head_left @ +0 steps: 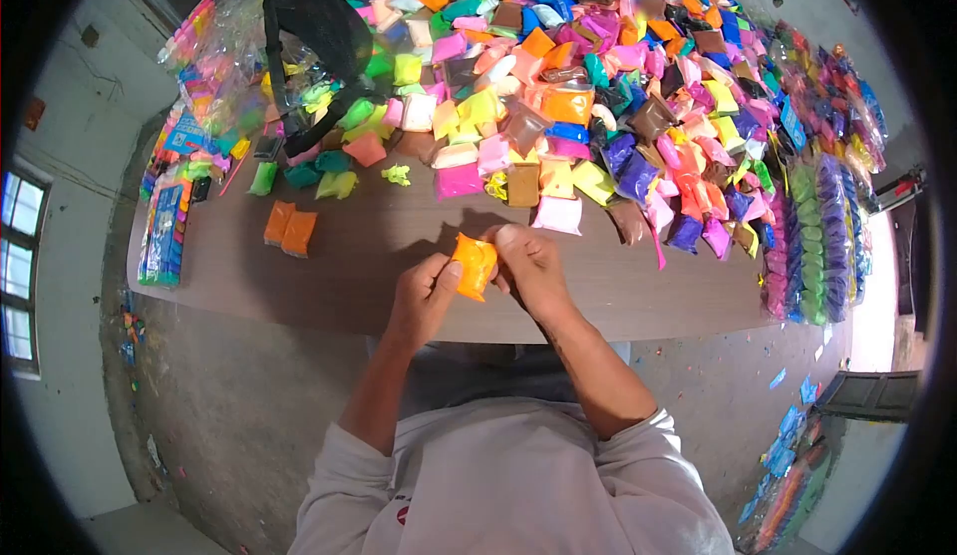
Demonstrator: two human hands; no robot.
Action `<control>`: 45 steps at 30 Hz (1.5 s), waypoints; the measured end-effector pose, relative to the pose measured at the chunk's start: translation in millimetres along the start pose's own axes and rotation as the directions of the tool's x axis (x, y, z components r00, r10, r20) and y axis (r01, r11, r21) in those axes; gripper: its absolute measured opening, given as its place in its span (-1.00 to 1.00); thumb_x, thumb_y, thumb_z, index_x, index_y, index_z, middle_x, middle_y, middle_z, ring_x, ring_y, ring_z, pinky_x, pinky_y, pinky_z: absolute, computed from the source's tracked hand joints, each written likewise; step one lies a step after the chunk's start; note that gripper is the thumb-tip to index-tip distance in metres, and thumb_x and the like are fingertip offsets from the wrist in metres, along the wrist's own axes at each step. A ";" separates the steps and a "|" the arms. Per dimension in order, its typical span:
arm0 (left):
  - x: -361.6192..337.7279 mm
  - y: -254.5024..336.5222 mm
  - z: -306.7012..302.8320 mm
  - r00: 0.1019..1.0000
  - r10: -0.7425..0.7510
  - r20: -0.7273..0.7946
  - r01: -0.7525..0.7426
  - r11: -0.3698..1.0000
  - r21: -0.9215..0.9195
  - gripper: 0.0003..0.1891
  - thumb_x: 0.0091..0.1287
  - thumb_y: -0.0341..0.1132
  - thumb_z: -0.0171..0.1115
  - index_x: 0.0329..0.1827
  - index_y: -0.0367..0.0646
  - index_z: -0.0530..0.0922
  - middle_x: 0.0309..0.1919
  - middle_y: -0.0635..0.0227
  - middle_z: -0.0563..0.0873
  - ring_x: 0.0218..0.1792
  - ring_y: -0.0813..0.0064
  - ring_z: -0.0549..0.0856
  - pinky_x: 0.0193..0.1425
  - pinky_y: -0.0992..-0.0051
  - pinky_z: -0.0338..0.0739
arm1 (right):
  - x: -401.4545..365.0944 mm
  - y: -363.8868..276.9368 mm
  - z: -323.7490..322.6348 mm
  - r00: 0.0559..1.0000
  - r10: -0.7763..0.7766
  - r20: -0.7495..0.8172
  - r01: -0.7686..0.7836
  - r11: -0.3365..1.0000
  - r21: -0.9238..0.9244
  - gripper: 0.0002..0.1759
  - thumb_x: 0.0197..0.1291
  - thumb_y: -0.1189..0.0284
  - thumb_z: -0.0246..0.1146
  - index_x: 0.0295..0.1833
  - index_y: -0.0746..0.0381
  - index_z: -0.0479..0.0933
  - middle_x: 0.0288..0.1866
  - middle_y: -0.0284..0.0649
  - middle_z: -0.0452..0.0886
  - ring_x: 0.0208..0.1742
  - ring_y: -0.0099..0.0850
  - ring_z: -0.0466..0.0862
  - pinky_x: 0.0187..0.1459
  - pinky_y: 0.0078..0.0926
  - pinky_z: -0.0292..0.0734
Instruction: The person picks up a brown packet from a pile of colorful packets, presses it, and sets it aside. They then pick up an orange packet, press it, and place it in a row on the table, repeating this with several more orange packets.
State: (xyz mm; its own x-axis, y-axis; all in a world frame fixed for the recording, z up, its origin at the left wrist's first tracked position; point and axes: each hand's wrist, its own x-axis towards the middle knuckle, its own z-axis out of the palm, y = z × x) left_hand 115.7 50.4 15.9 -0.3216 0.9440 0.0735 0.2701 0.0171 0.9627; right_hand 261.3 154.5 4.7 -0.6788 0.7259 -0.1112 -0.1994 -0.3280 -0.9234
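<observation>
A small glossy orange packet is held up over the table's front edge between my two hands. My left hand is closed on its left side, with the thumb lying across the front. At the upper right edge of the packet, my right hand pinches with thumb and fingers; the exact grip is partly hidden. Two more orange packets lie side by side on the wooden-topped table to the left. Beyond my hands, a pink packet sits at the near edge of a large heap of colourful packets.
A black mesh bag rests on the heap's left part. Bundled colourful packs stand at the left table edge. Long plastic-wrapped strips hang over the right edge. Blue wrappers litter the floor at right.
</observation>
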 end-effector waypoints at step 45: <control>2.6 -2.3 2.8 0.996 -0.069 -0.050 0.067 0.997 -0.033 -0.66 0.48 -0.15 -0.07 -0.30 -0.26 0.48 -0.55 0.40 0.51 -0.47 0.63 0.49 -0.35 0.54 0.41 | -15.3 -12.5 4.8 0.977 0.161 0.143 -0.104 0.933 -0.344 -0.86 0.26 0.47 0.16 -0.29 0.29 0.57 -0.43 -0.36 0.58 -0.48 -0.65 0.54 -0.51 -0.71 0.40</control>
State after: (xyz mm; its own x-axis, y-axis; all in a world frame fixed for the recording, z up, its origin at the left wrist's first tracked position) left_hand 116.7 53.8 13.1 -0.3846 0.9228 0.0201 0.2180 0.0697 0.9735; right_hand 270.8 144.6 19.8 -0.7958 0.5697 -0.2051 0.1274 -0.1736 -0.9765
